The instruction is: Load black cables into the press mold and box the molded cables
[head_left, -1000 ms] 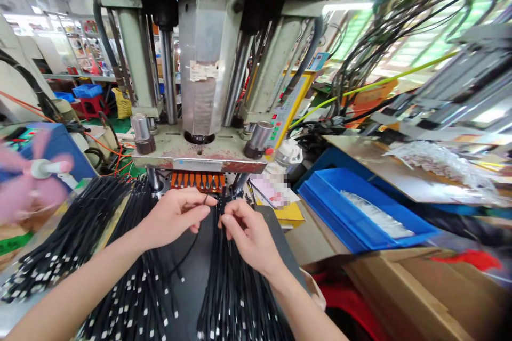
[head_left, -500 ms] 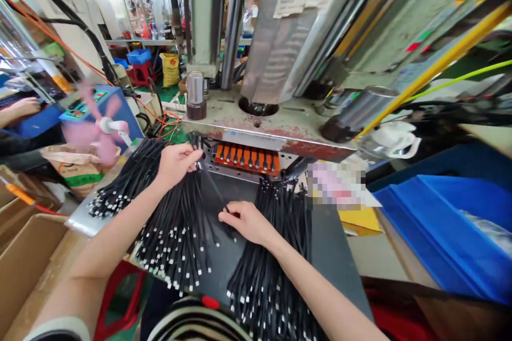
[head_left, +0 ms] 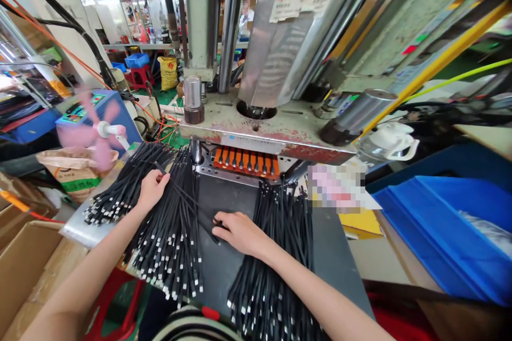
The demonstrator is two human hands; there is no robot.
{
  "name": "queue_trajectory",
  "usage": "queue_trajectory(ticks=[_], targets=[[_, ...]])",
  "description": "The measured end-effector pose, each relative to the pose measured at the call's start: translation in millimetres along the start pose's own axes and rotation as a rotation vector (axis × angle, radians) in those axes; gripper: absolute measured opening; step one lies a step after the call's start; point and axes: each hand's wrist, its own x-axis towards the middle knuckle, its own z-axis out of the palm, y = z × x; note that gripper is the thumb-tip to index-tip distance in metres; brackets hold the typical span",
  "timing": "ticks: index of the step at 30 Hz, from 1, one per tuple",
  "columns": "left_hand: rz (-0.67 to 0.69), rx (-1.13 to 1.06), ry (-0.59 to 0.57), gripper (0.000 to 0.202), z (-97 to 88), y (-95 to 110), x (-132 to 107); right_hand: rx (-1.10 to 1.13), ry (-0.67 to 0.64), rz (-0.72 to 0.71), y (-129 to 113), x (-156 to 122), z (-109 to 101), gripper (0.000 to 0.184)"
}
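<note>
My left hand is closed in a pinch above the left pile of black cables. Between its fingers is one end of a single black cable, which slants across towards my right hand. The right thumb and forefinger close around that cable near its other end, over the dark table. Many of the piled cables have pale metal tips pointing at me. Past my hands, an orange mould sits inside the press with several black cable ends lying side by side in it.
The press's heavy plate stands above the mould, flanked by steel columns. A second cable pile lies on the right of the table. A pink fan spins at left. Blue bins and a clear jug stand at right.
My left hand has moved left and down from the press edge to over the left cable pile, carrying the cable end. My right hand has shifted slightly left and down with the cable.
</note>
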Motion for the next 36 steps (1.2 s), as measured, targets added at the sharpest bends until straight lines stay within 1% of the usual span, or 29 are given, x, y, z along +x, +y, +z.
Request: queue_trajectory(ticks=[3, 5, 9, 11, 14, 15, 17, 18, 20, 23, 24, 26, 28, 29, 31, 34, 36], targets=[[-0.003, 0.048, 0.041, 0.030, 1.8, 3, 4, -0.124, 0.039, 0.011, 9, 8, -16, 0.018], [-0.003, 0.069, 0.066, 0.030, 2.3, 5, 4, -0.115, 0.113, -0.027, 13, 24, -26, 0.017], [-0.018, 0.087, 0.081, 0.030, 5.4, 10, 0, 0.063, 0.301, -0.122, 17, 66, -44, 0.019], [-0.037, 0.081, 0.069, 0.030, 8.0, 12, -3, 0.182, 0.438, -0.167, 18, 78, -51, 0.020], [-0.099, 0.050, 0.035, 0.030, 10.5, 14, -7, 0.355, 0.627, -0.295, 20, 77, -57, 0.023], [-0.120, 0.048, 0.026, 0.030, 10.2, 14, -7, 0.402, 0.656, -0.334, 21, 72, -60, 0.023], [-0.137, 0.068, 0.004, 0.031, 7.9, 13, -5, 0.454, 0.654, -0.352, 29, 55, -64, 0.020], [-0.137, 0.084, -0.012, 0.031, 6.0, 13, -4, 0.452, 0.651, -0.328, 36, 44, -66, 0.018], [-0.131, 0.109, -0.053, 0.032, 1.9, 10, 2, 0.383, 0.681, -0.230, 55, 20, -68, 0.019], [-0.110, 0.092, -0.074, 0.030, -1.8, 7, 8, 0.238, 0.819, 0.013, 97, -19, -59, 0.025], [-0.101, 0.073, -0.062, 0.033, -1.8, 6, 9, 0.208, 0.878, 0.109, 114, -30, -54, 0.027], [-0.080, 0.047, -0.012, 0.049, -0.7, 7, 8, 0.187, 0.990, 0.288, 143, -49, -40, 0.032], [-0.048, 0.054, 0.042, 0.065, 0.8, 7, 5, 0.230, 1.059, 0.422, 165, -59, -26, 0.038], [-0.030, 0.061, 0.062, 0.067, 1.2, 7, 3, 0.264, 1.083, 0.466, 171, -62, -22, 0.040], [-0.016, 0.055, 0.091, 0.063, 0.8, 5, 1, 0.309, 1.099, 0.510, 178, -61, -17, 0.044], [-0.027, -0.042, 0.103, 0.042, -1.5, 0, 2, 0.292, 1.054, 0.505, 179, -56, -19, 0.045], [-0.019, -0.122, 0.097, 0.033, -2.9, -3, 2, 0.290, 1.024, 0.504, 178, -55, -21, 0.045]])
